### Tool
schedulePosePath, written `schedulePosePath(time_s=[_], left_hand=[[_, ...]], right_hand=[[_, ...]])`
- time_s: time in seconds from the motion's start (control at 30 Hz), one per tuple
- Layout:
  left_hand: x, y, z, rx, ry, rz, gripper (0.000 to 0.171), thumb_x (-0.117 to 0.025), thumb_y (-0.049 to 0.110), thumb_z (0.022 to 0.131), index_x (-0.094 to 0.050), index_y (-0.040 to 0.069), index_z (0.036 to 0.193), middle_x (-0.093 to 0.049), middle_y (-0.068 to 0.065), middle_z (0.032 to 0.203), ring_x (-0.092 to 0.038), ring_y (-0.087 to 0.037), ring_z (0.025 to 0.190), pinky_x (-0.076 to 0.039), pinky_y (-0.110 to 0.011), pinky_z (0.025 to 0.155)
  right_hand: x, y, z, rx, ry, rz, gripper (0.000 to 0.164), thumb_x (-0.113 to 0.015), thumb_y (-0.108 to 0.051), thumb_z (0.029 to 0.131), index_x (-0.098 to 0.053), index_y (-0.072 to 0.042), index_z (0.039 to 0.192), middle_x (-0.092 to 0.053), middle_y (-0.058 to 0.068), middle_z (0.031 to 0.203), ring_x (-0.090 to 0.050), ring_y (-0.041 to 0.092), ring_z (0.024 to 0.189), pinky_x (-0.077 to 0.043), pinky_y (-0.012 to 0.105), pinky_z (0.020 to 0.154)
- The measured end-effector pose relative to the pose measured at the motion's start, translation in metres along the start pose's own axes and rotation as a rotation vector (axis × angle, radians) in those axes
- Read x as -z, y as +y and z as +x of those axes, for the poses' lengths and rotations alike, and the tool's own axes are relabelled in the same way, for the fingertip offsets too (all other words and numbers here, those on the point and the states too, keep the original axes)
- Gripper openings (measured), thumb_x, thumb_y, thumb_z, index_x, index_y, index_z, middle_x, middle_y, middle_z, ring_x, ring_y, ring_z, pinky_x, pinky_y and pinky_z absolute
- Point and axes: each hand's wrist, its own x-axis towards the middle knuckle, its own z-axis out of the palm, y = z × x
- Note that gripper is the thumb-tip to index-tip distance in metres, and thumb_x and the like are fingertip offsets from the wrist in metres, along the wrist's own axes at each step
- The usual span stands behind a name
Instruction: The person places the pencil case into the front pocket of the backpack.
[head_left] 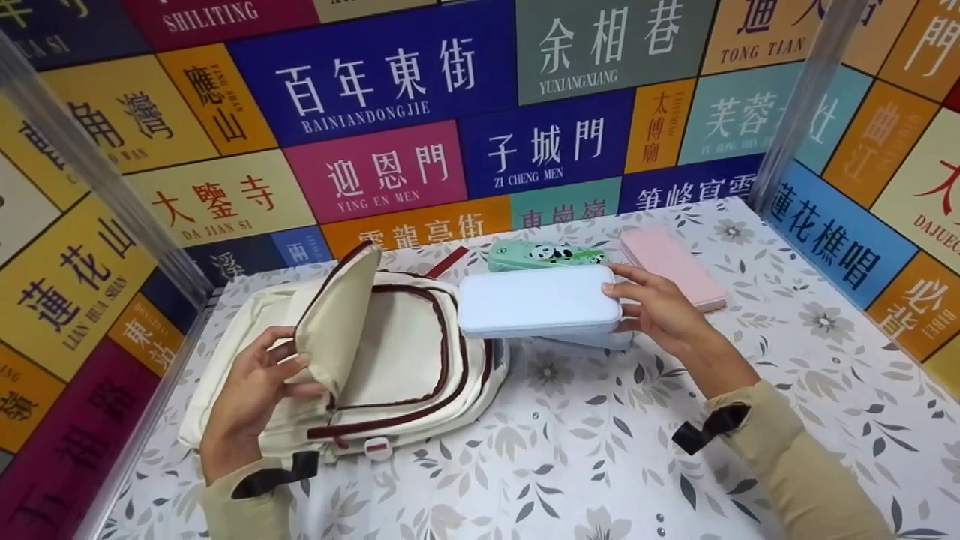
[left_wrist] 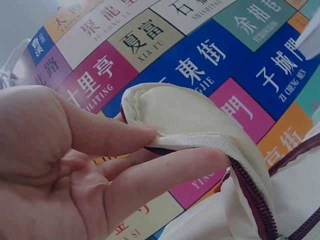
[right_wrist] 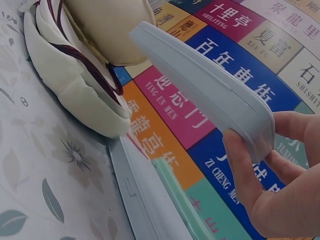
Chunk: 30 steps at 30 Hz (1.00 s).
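A cream backpack (head_left: 397,345) with dark red zips lies on the table, its front pocket unzipped. My left hand (head_left: 259,382) pinches the edge of the raised pocket flap (left_wrist: 190,110) between thumb and fingers and holds it up. In my right hand (head_left: 660,307) is a pale blue-white pencil case (head_left: 536,300), gripped at its right end. The case hangs in the air by the pocket's right side. Under it, a second pale case (head_left: 592,340) lies on the table, partly hidden. The right wrist view shows the held case (right_wrist: 210,85) side-on, with thumb and fingers around one end.
Behind the held case lies a green pencil case (head_left: 547,253) with a panda picture. A pink box (head_left: 671,270) rests farther right. The table (head_left: 750,360) has a floral cloth, and sign-printed walls (head_left: 375,172) stand at the back and sides.
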Motion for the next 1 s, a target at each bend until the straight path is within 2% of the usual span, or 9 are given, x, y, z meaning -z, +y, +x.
schedulePosePath(time_s=[0.13, 0.37, 0.67, 1.0], left_hand=[[0.000, 0.000, 0.000, -0.016, 0.012, -0.037, 0.027, -0.052, -0.013, 0.094, -0.058, 0.011, 0.108, -0.068, -0.003, 0.096, -0.069, -0.020, 0.083, -0.066, -0.037, 0.061], [0.000, 0.000, 0.001, -0.023, 0.019, -0.053, 0.028, -0.055, -0.011, 0.094, -0.060, 0.013, 0.107, -0.066, -0.001, 0.098, -0.067, -0.019, 0.086, -0.066, -0.037, 0.060], [0.000, 0.002, 0.003, -0.001, 0.048, -0.053, 0.029, -0.054, -0.011, 0.094, -0.059, 0.016, 0.104, -0.066, 0.001, 0.099, -0.066, -0.018, 0.088, -0.066, -0.036, 0.061], [-0.001, 0.000, 0.002, -0.037, 0.040, -0.069, 0.030, -0.054, -0.012, 0.094, -0.061, 0.016, 0.103, -0.066, 0.001, 0.098, -0.067, -0.018, 0.085, -0.065, -0.034, 0.059]], right_hand=[[-0.011, 0.002, 0.003, -0.012, -0.017, -0.003, 0.069, -0.064, -0.019, 0.098, -0.029, -0.009, 0.156, -0.066, -0.005, 0.108, -0.071, 0.012, 0.080, -0.062, 0.026, 0.064], [-0.032, 0.006, 0.011, -0.031, -0.026, -0.045, 0.068, -0.065, -0.020, 0.097, -0.032, -0.011, 0.156, -0.064, -0.003, 0.114, -0.072, 0.014, 0.086, -0.062, 0.027, 0.068], [-0.059, 0.010, 0.023, -0.038, -0.014, -0.047, 0.062, -0.065, -0.017, 0.096, -0.040, -0.013, 0.153, -0.064, 0.001, 0.111, -0.072, 0.015, 0.079, -0.063, 0.028, 0.064], [-0.093, 0.011, 0.038, -0.081, -0.004, -0.028, 0.057, -0.068, -0.016, 0.093, -0.049, -0.017, 0.147, -0.067, 0.003, 0.108, -0.070, 0.016, 0.074, -0.060, 0.027, 0.058]])
